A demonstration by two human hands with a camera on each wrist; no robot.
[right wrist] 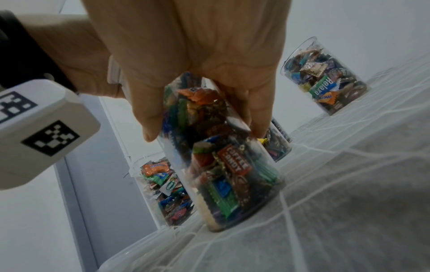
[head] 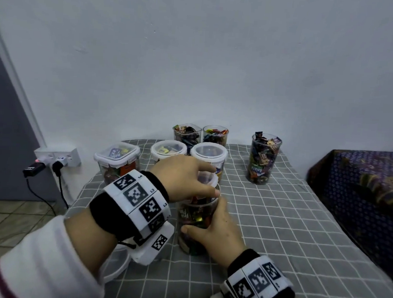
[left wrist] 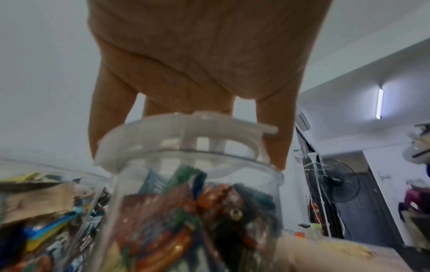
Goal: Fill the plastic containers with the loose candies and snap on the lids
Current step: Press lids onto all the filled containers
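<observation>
At the far left of the head view a white power strip [head: 61, 158] sits against the wall with dark plugs in it. Just right of it, at mid-frame left, a square container [head: 116, 164] full of candies already wears its lid, and two round ones behind the hands, the first lidded tub [head: 168, 150] and the second lidded tub [head: 209, 154], look closed as well. In the lower left, half under the forearm, lies a spare lid [head: 117, 266] on the checked cloth [head: 278, 223].

In the centre, the left hand [head: 184, 178] comes down from above with fingers curled round the rim of a white round lid [left wrist: 186, 132], which sits tilted on the mouth of the tall jar [right wrist: 221, 165] and does not look pressed home; its side clips appear unlatched. The right hand [head: 215, 233] wraps the jar's side, thumb in front and fingers behind, steadying it upright on the cloth.

Behind, at upper centre, two open cups [head: 187, 132] and [head: 215, 132] are filled but bare-topped, and to the right an open tall jar [head: 265, 157] is heaped with candies, also lidless.

By my reckoning, filling looks finished: no loose candies show. Three lids seem done, one is going on, three remain.
</observation>
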